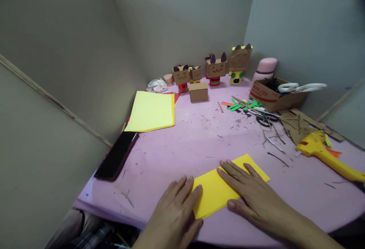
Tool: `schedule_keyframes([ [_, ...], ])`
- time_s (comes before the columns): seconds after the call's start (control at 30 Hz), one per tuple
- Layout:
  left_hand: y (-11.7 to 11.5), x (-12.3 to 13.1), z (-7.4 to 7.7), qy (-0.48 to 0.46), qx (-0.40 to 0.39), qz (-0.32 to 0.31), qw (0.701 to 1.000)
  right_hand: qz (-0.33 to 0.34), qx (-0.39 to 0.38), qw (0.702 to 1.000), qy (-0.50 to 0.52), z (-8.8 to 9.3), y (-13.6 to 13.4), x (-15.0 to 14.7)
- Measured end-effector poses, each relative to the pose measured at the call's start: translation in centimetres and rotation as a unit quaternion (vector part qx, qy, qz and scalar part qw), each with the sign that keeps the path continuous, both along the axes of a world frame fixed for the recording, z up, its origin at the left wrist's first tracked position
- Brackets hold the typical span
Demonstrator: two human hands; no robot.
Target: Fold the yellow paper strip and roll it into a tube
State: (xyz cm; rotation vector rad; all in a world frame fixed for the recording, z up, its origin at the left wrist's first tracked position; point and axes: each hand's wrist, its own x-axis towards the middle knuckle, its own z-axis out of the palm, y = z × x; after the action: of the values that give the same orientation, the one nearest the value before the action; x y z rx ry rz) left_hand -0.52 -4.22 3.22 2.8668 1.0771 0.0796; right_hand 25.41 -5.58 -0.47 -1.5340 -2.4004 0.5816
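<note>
A folded yellow paper sheet (pixel 216 190) lies near the front edge of the pink table (pixel 185 142). My left hand (pixel 178 211) rests flat at the sheet's left edge, fingers stretched out and touching it. My right hand (pixel 251 194) lies flat on top of the sheet, fingers spread and pressing it down. Neither hand grips anything.
A stack of yellow paper (pixel 151 111) and a black phone (pixel 116 156) lie at the left. Small cardboard figures (pixel 215 68) and a little box (pixel 199 92) stand at the back. Scissors (pixel 266 119), scraps, a carton (pixel 273 93) and a yellow glue gun (pixel 327 154) sit at the right.
</note>
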Motion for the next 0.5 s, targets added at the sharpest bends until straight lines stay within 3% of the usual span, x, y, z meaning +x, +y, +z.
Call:
schedule_keyframes([
  [0.37,-0.3,3.3,1.9,0.087,-0.094,0.056,0.990,-0.001,-0.010,1.000,-0.008,0.5,0.0,-0.1],
  [0.5,-0.4,4.2,1.9,0.112,-0.100,0.073,0.986,0.002,-0.007,1.000,-0.017,0.4,0.0,0.0],
])
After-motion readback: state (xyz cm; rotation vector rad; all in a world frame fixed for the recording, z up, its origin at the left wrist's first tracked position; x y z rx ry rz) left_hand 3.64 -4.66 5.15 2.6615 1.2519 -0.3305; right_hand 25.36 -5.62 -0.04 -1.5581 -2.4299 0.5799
